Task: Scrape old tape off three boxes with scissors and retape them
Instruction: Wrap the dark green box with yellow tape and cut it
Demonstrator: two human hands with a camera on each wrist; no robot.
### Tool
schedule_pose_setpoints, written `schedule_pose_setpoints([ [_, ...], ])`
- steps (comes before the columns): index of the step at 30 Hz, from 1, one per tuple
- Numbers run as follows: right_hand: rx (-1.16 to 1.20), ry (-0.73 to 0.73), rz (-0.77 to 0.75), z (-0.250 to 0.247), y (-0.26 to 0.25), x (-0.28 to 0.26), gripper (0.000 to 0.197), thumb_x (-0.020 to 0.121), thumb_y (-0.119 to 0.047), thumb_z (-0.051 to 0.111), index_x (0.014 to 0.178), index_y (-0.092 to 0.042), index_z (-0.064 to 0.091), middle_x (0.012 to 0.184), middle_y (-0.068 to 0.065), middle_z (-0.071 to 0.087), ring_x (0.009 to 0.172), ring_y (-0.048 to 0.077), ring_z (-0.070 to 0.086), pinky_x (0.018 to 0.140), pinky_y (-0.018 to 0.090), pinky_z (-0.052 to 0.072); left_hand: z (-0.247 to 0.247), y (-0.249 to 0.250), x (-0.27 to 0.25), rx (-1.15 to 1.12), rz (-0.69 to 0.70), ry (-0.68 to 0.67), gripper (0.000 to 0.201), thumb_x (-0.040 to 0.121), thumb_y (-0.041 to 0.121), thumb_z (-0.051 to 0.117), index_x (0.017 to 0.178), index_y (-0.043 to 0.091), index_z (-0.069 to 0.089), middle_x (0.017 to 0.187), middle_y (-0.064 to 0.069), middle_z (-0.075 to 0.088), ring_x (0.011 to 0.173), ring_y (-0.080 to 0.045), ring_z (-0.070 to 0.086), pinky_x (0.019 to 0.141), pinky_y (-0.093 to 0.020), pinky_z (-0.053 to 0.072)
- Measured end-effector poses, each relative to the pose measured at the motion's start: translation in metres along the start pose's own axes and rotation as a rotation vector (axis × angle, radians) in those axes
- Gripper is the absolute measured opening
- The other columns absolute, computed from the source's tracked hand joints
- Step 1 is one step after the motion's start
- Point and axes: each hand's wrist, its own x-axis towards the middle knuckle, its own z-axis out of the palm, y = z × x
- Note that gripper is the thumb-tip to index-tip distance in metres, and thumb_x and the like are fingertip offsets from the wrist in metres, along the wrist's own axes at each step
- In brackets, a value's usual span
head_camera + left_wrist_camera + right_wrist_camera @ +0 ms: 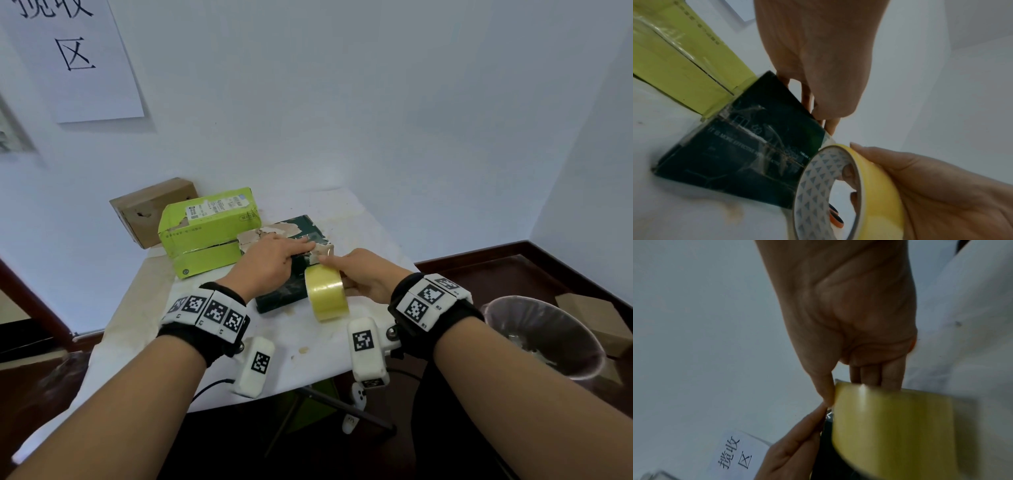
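A dark green box [279, 298] with torn patches on top lies mid-table. My left hand [294, 250] rests flat on its top, fingers straight, pressing near the far right corner. My right hand [342, 274] grips a yellow tape roll [327, 291], which stands on edge against the box's right side. In the left wrist view the left hand's fingers [818, 105] lie over the box [746, 154] edge, beside the roll [879, 186]. Orange scissors handles [835, 217] show through the roll's core. The right wrist view shows thumb and fingers [875, 374] clamping the roll [894, 426].
A lime green box [205, 233] stands just left of the dark one, with a brown cardboard box [150, 209] behind it against the wall. The white table [308, 342] is stained. A lined waste bin [544, 335] sits on the floor at the right.
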Motion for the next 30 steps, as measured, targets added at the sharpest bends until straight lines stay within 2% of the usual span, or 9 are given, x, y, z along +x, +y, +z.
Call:
schedule_pose_setpoints([
  [2, 0.075, -0.028, -0.006, -0.003, 0.003, -0.005, 0.028, 0.094, -0.021, 0.058, 0.112, 0.001, 0.059, 0.096, 0.012, 0.066, 0.079, 0.019, 0.064, 0.072, 0.028, 0.054, 0.000, 0.006, -0.003, 0.006, -0.014, 0.029, 0.047, 0.099, 0.011, 0.036, 0.141, 0.030, 0.047, 0.141, 0.005, 0.051, 0.125, -0.025, 0.042, 0.104, -0.032, 0.031],
  [6, 0.112, -0.079, -0.019, -0.005, 0.003, -0.016, 0.017, 0.101, -0.012, 0.043, 0.093, -0.006, 0.057, 0.068, 0.004, 0.069, 0.054, 0.012, 0.068, 0.048, 0.021, 0.053, 0.001, 0.011, -0.006, -0.004, -0.023, 0.065, 0.041, 0.101, 0.019, 0.037, 0.140, 0.030, 0.048, 0.138, 0.005, 0.055, 0.122, -0.023, 0.044, 0.101, -0.032, 0.033],
  [8, 0.065, -0.070, -0.033, -0.001, -0.003, -0.018, 0.017, 0.102, -0.014, 0.042, 0.095, -0.007, 0.056, 0.072, 0.006, 0.069, 0.058, 0.016, 0.068, 0.053, 0.026, 0.056, -0.001, 0.012, -0.008, -0.012, -0.020, 0.074, 0.040, 0.101, 0.020, 0.039, 0.139, 0.029, 0.049, 0.139, 0.005, 0.054, 0.123, -0.023, 0.044, 0.103, -0.033, 0.035],
  [11, 0.019, -0.046, -0.045, 0.004, -0.009, -0.022, 0.021, 0.101, -0.018, 0.043, 0.109, -0.002, 0.054, 0.086, 0.013, 0.069, 0.073, 0.027, 0.069, 0.076, 0.042, 0.056, -0.002, 0.014, -0.009, -0.014, -0.032, 0.078, 0.039, 0.102, 0.021, 0.040, 0.138, 0.030, 0.049, 0.139, 0.005, 0.054, 0.125, -0.023, 0.042, 0.104, -0.034, 0.036],
  [12, 0.019, -0.044, -0.042, 0.004, -0.010, -0.022, 0.022, 0.101, -0.018, 0.043, 0.111, -0.002, 0.054, 0.087, 0.014, 0.069, 0.074, 0.027, 0.069, 0.077, 0.042, 0.056, -0.003, 0.015, -0.010, -0.013, -0.038, 0.074, 0.039, 0.102, 0.021, 0.040, 0.138, 0.031, 0.049, 0.139, 0.005, 0.054, 0.126, -0.023, 0.041, 0.104, -0.034, 0.036],
  [16, 0.039, -0.039, -0.023, 0.001, -0.008, -0.026, 0.014, 0.101, -0.014, 0.044, 0.098, -0.006, 0.055, 0.074, 0.007, 0.065, 0.056, 0.013, 0.064, 0.048, 0.025, 0.053, -0.004, 0.017, -0.011, 0.017, -0.051, 0.040, 0.040, 0.102, 0.022, 0.038, 0.140, 0.032, 0.046, 0.142, 0.006, 0.051, 0.127, -0.023, 0.039, 0.103, -0.033, 0.034],
  [20, 0.065, -0.018, 0.003, 0.001, -0.008, -0.025, 0.013, 0.100, -0.011, 0.046, 0.104, -0.003, 0.056, 0.073, 0.008, 0.066, 0.055, 0.013, 0.065, 0.050, 0.028, 0.053, -0.004, 0.015, -0.010, 0.014, -0.063, 0.025, 0.040, 0.103, 0.024, 0.037, 0.140, 0.033, 0.045, 0.143, 0.007, 0.050, 0.129, -0.024, 0.038, 0.106, -0.035, 0.034],
  [24, 0.142, -0.052, 0.082, 0.003, -0.003, -0.027, 0.019, 0.100, -0.011, 0.045, 0.113, 0.004, 0.049, 0.081, 0.018, 0.067, 0.064, 0.024, 0.068, 0.057, 0.035, 0.058, 0.000, 0.012, -0.010, 0.002, -0.064, 0.020, 0.039, 0.103, 0.026, 0.038, 0.140, 0.035, 0.046, 0.142, 0.006, 0.050, 0.131, -0.024, 0.038, 0.108, -0.038, 0.033],
  [30, 0.132, -0.092, 0.122, 0.001, -0.007, -0.021, 0.015, 0.100, -0.009, 0.043, 0.107, 0.002, 0.049, 0.072, 0.017, 0.068, 0.053, 0.021, 0.068, 0.051, 0.033, 0.057, 0.001, 0.002, 0.000, -0.041, -0.036, 0.036, 0.035, 0.100, 0.033, 0.043, 0.133, 0.035, 0.055, 0.134, 0.011, 0.057, 0.123, -0.020, 0.050, 0.104, -0.036, 0.039],
])
